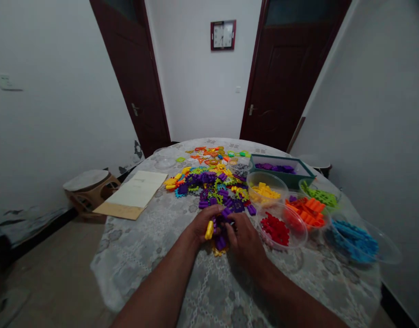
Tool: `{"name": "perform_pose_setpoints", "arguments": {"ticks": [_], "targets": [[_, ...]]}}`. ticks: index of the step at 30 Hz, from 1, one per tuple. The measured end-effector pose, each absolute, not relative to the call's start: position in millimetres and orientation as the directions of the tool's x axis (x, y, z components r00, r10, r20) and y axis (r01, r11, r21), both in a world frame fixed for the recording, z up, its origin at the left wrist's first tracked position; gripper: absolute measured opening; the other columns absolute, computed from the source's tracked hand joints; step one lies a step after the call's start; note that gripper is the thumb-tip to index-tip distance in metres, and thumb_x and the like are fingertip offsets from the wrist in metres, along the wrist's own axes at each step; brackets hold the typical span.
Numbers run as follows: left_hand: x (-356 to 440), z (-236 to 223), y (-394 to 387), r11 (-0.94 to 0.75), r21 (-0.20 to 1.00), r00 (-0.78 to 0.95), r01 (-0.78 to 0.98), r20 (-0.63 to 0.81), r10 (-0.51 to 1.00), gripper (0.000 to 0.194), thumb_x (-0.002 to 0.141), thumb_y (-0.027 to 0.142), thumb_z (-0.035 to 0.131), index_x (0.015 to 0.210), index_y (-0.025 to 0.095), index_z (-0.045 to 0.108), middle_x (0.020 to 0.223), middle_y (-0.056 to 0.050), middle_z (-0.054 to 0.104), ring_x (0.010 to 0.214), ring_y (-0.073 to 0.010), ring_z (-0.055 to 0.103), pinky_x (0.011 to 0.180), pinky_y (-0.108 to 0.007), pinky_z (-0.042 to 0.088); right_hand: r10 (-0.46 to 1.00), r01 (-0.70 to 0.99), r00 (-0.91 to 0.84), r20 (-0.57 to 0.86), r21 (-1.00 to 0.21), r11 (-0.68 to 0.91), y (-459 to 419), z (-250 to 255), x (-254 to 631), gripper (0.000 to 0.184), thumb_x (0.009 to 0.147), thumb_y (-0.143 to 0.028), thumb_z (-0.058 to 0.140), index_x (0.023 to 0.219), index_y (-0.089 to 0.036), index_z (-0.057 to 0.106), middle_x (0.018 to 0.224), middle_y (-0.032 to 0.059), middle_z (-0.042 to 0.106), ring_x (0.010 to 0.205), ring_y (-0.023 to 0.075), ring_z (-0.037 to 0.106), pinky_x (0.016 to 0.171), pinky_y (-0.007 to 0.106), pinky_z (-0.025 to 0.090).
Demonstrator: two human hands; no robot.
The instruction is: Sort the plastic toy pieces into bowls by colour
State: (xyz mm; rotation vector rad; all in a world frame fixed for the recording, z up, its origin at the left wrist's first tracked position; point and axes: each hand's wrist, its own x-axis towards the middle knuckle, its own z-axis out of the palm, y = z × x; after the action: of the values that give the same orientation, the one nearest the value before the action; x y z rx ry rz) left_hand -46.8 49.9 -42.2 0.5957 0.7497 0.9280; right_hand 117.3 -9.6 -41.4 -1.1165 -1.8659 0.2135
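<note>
My left hand (203, 222) is closed around purple plastic building pieces (226, 212), with a yellow piece (209, 230) sticking out by its thumb side. Against the same purple pieces, the fingers of my right hand (243, 231) are curled and pressing. Fingers partly hide how these pieces join. Below the hands, a purple piece (220, 243) and a yellow gear-shaped piece (219, 252) show close to the tablecloth. Just beyond lies a mixed heap of purple, green, yellow and blue pieces (209, 180).
Clear bowls hold yellow (264, 191), red (275, 229), orange (305, 212), green (319, 197) and blue pieces (354, 239) on the right. Behind them stands a dark green box (281, 177) with purple pieces. A paper pad (137, 191) lies left; orange pieces (209, 155) are scattered at the back.
</note>
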Motion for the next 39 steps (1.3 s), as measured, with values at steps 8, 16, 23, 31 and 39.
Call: {"name": "perform_pose_setpoints", "arguments": {"ticks": [8, 16, 23, 31, 39], "targets": [[-51, -40, 48, 0.454, 0.78, 0.471, -0.43, -0.235, 0.85, 0.026, 0.076, 0.029, 0.076, 0.097, 0.016, 0.067, 0.068, -0.002, 0.064, 0.049, -0.0095, 0.056, 0.038, -0.014, 0.039, 0.748, 0.639, -0.136, 0.65, -0.519, 0.568, -7, -43, 120, 0.019, 0.101, -0.022, 0.05, 0.118, -0.021, 0.058, 0.107, 0.0086, 0.068, 0.099, 0.0224, 0.067, 0.086, 0.036, 0.057], [-56, -40, 49, 0.431, 0.832, 0.544, -0.35, -0.194, 0.816, 0.034, 0.078, 0.035, 0.078, 0.104, 0.016, 0.069, 0.065, -0.001, 0.063, 0.046, -0.0097, 0.054, 0.04, -0.017, 0.041, 0.762, 0.67, -0.118, 0.637, -0.515, 0.534, -6, -43, 126, 0.018, 0.101, -0.019, 0.049, 0.116, -0.021, 0.057, 0.104, 0.0067, 0.068, 0.091, 0.0198, 0.068, 0.082, 0.034, 0.058], [-54, -43, 49, 0.437, 0.841, 0.575, -0.32, -0.194, 0.795, 0.037, 0.076, 0.035, 0.078, 0.106, 0.014, 0.07, 0.061, -0.002, 0.062, 0.041, -0.0104, 0.051, 0.04, -0.02, 0.041, 0.701, 0.685, -0.152, 0.696, -0.437, 0.583, -6, -41, 130, 0.022, 0.1, -0.018, 0.049, 0.12, -0.021, 0.059, 0.109, 0.0087, 0.071, 0.098, 0.0217, 0.07, 0.086, 0.037, 0.06], [-54, -39, 50, 0.428, 0.82, 0.503, -0.38, -0.205, 0.84, 0.034, 0.073, 0.032, 0.079, 0.1, 0.017, 0.064, 0.061, 0.002, 0.059, 0.041, -0.0094, 0.049, 0.037, -0.019, 0.04, 0.642, 0.699, -0.183, 0.744, -0.361, 0.617, -13, -27, 137, 0.019, 0.102, -0.018, 0.051, 0.118, -0.023, 0.061, 0.113, 0.0092, 0.07, 0.105, 0.0213, 0.069, 0.09, 0.038, 0.06], [-51, -37, 57, 0.405, 0.732, 0.319, -0.549, -0.265, 0.91, 0.038, 0.068, 0.03, 0.086, 0.096, 0.017, 0.063, 0.077, 0.002, 0.063, 0.049, -0.0083, 0.055, 0.036, -0.017, 0.039, 0.835, 0.766, -0.308, 0.456, -0.402, 0.501, -3, 33, 167, 0.019, 0.101, -0.029, 0.051, 0.109, -0.024, 0.068, 0.103, 0.0067, 0.075, 0.09, 0.0221, 0.071, 0.08, 0.036, 0.057]]}}
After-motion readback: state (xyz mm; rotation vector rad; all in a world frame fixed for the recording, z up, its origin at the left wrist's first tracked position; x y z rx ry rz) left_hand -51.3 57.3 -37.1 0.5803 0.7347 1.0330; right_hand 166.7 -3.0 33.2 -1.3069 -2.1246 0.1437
